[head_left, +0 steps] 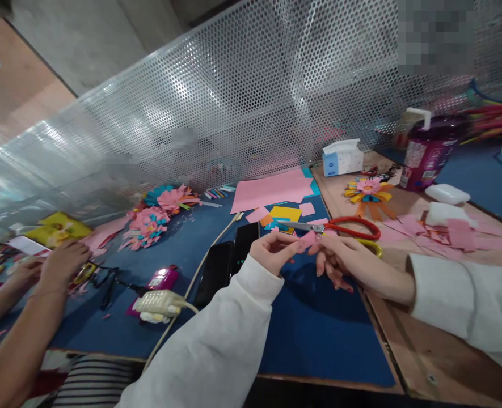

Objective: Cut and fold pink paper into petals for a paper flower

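Note:
A small piece of pink paper [306, 242] is held up over the blue tabletop between my two hands. My left hand [274, 249] pinches its left side with the fingertips. My right hand [340, 255] grips the other side with thumb and forefinger, its remaining fingers hanging loosely below. Just beyond my hands lie red-handled scissors [355, 226], and part of a yellow handle [372, 247] shows behind my right wrist. Scraps of yellow paper [287, 214] and pink paper lie past the scissors. Two black phones [214, 272] rest left of my left hand.
Large pink sheets [271, 190] lie at the back by a perforated metal screen [233, 102]. Paper flowers [148, 224] sit to the left, another flower [368, 192] right, near a tissue pack [342, 158] and purple cup [429, 150]. A cable [203, 260] crosses the table. Another person's hands [66, 260] work at left.

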Demonstrator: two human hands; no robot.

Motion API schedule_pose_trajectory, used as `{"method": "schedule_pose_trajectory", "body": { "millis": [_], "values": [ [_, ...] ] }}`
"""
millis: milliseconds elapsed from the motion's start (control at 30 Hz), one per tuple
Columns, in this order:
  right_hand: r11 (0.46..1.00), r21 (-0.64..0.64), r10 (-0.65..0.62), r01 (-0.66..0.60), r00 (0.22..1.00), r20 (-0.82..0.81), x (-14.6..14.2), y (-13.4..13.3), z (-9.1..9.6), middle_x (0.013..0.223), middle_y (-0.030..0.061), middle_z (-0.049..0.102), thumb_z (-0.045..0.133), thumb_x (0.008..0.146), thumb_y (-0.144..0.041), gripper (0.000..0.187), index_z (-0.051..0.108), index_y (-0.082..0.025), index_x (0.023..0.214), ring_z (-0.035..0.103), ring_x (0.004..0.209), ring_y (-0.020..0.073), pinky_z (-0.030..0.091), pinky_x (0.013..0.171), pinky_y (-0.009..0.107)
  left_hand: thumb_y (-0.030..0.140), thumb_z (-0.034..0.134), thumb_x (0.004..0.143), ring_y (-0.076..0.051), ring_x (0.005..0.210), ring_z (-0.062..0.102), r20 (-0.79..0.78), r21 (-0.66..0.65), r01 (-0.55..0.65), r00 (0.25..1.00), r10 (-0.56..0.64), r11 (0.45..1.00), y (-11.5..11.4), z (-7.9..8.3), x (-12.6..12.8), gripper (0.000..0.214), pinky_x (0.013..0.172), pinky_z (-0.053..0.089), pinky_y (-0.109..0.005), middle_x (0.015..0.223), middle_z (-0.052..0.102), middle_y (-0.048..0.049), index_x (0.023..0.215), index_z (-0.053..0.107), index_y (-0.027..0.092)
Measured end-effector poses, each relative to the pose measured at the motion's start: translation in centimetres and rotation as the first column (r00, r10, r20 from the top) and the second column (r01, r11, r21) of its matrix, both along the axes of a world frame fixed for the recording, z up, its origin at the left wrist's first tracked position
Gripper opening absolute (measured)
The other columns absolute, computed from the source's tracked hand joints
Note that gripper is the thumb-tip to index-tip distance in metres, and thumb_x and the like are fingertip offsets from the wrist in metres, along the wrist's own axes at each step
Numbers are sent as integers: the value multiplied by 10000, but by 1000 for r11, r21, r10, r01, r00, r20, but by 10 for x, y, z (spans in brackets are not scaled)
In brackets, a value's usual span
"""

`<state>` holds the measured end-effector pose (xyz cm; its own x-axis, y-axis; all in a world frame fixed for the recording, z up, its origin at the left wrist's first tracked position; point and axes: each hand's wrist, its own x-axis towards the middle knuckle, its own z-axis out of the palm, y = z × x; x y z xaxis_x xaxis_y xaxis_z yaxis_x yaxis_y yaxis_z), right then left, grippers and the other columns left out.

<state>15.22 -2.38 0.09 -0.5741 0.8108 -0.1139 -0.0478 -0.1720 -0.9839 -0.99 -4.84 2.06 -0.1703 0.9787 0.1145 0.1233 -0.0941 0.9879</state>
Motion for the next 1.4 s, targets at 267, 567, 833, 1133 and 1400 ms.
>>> {"method": "schedule_pose_trajectory", "body": {
  "millis": [267,567,833,1133,1400],
  "values": [
    [994,-113,-17,5,994,-109,0,2,1,644,49,590,442,865,-381,269,533,-130,833,547,445,117,423,312,196,276,707,639,-150,631,646,-122,35,53,991,-48,998,2,-7,-1,166,503,520,-244,697,685,-52,747,679,153],
    [973,-218,32,-77,979,-202,6,6,4,659,41,574,440,849,-412,323,524,-132,711,530,457,102,404,322,187,266,682,680,-165,832,645,-347,248,284,919,-189,926,8,-15,-8,206,726,536,-302,891,693,-82,860,671,168],
    [989,-147,-52,30,988,-146,8,-1,6,580,-14,552,658,714,-390,315,449,-156,688,436,369,52,276,268,137,303,711,643,-175,853,639,-370,247,264,915,-161,932,8,-12,-9,288,723,534,-302,916,691,-92,889,666,159],
    [999,-22,28,-29,998,-51,7,-2,4,432,-60,448,636,709,-515,422,439,-152,623,363,301,32,269,259,125,300,664,668,-140,680,635,-147,162,109,986,-85,981,7,-4,-7,161,671,540,-304,763,689,-49,742,659,157],
    [995,70,68,-71,996,50,7,-2,-2,448,-21,509,577,764,-509,391,526,-135,666,472,346,88,381,280,169,308,685,644,-170,796,644,-22,146,104,995,-102,984,10,-7,-10,253,683,532,-299,857,690,-81,836,640,150]
  ]
}}
